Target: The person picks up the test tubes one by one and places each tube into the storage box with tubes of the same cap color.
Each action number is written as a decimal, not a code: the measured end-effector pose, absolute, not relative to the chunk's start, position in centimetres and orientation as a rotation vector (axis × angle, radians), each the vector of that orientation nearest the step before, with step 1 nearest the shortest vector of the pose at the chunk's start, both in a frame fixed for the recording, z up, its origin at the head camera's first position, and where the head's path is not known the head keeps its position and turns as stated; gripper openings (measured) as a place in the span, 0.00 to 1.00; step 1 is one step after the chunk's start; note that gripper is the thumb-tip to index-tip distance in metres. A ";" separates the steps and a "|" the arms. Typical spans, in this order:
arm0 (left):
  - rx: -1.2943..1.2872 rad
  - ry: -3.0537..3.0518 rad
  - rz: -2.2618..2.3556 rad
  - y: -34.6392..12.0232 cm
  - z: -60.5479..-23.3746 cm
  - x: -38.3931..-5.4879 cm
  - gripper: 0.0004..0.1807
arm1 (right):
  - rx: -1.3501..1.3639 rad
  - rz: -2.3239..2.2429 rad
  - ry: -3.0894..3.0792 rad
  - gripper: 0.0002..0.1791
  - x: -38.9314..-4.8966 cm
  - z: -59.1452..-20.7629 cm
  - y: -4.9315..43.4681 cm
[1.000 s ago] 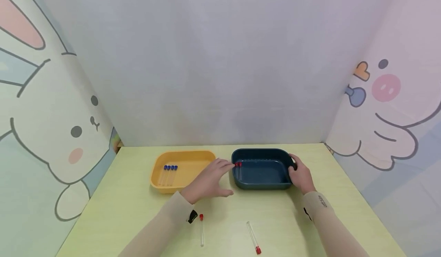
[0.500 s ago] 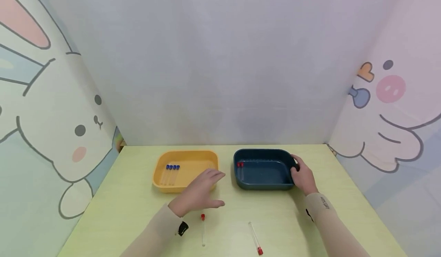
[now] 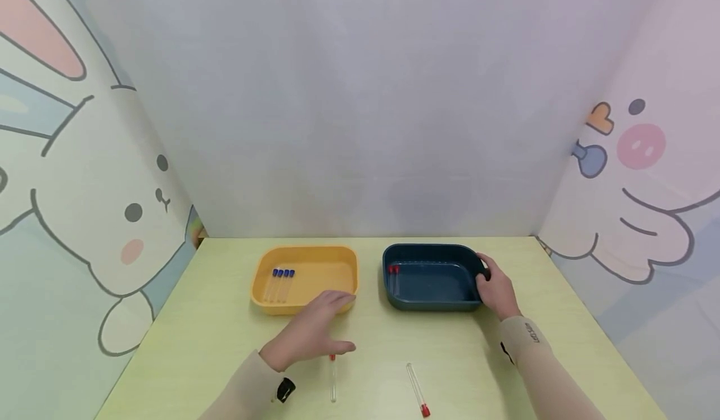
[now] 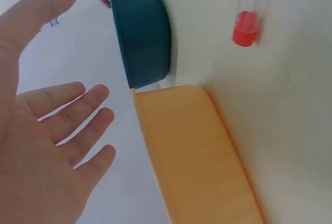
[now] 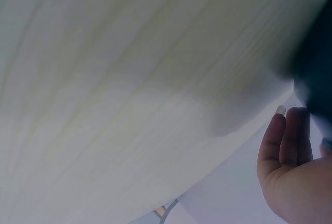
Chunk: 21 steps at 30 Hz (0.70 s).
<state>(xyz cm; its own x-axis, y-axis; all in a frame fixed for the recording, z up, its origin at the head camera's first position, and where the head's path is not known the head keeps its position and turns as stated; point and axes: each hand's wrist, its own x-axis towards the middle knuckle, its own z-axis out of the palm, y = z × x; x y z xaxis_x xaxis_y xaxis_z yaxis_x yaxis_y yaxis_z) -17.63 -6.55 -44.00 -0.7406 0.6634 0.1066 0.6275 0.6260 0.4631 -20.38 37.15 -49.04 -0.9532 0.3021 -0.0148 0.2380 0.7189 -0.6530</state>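
My left hand (image 3: 312,332) hovers over the table with fingers extended and thumb apart, holding nothing. It partly covers a red-capped test tube (image 3: 334,384), whose red cap (image 4: 245,28) also shows in the left wrist view. Nearer the front right lies a second red-capped test tube (image 3: 416,387), its cap toward me. My right hand (image 3: 497,290) grips the right end of the dark blue tray (image 3: 441,285), thumb at the inner side. Two red-capped tubes (image 3: 394,280) lie along that tray's left side. In the yellow tray (image 3: 326,279) lie several blue-capped tubes (image 3: 280,285).
Both trays stand side by side toward the back of the pale table (image 3: 185,345), a narrow gap between them. A white cloth (image 3: 360,107) hangs behind; cartoon-printed panels (image 3: 73,232) flank the table on both sides.
My left hand has drawn back from beside the dark blue tray, toward me and to the left, over the left loose tube. The right hand keeps its hold on the tray.
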 end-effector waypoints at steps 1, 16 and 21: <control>1.082 2.755 0.739 -6.6 -44.1 -17.5 0.47 | -0.445 1.053 -2.824 0.33 -20.4 -49.1 37.1; 1.047 2.686 0.665 -7.9 -46.4 -16.4 0.52 | -0.436 1.052 -2.833 0.33 -20.3 -49.3 37.3; 1.033 2.659 0.580 -8.3 -46.9 -15.9 0.52 | -0.438 1.055 -2.832 0.33 -20.5 -49.3 37.2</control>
